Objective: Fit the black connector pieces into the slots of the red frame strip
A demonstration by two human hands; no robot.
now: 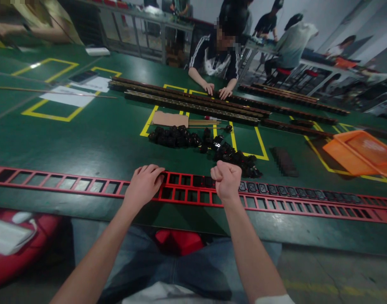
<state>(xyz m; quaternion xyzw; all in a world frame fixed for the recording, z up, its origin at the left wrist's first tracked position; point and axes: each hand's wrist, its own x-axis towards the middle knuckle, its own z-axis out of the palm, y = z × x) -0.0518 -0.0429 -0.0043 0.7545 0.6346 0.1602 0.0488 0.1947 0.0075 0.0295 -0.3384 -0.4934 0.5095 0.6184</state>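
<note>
A long red slotted metal rail point(180, 203) lies across the table in front of me, with two rows of rectangular openings at its middle and right. My left hand point(144, 185) rests over it with curved fingers gripping the far side; something black shows by the fingertips. My right hand point(227, 179) is closed in a fist, set down on the upper row of openings. Black socket modules point(262, 188) fill several openings to the right of the fist, and further black modules point(198, 180) sit left of it. Whatever lies beneath the fist is hidden.
Loose black modules point(171, 137) are heaped beyond the rail, beside a piece of cardboard point(170, 119). Long dark rails point(193, 103) lie farther back, where a co-worker's hands point(217, 90) rest. An orange tray point(361, 152) stands at right; papers point(71, 96) lie at left.
</note>
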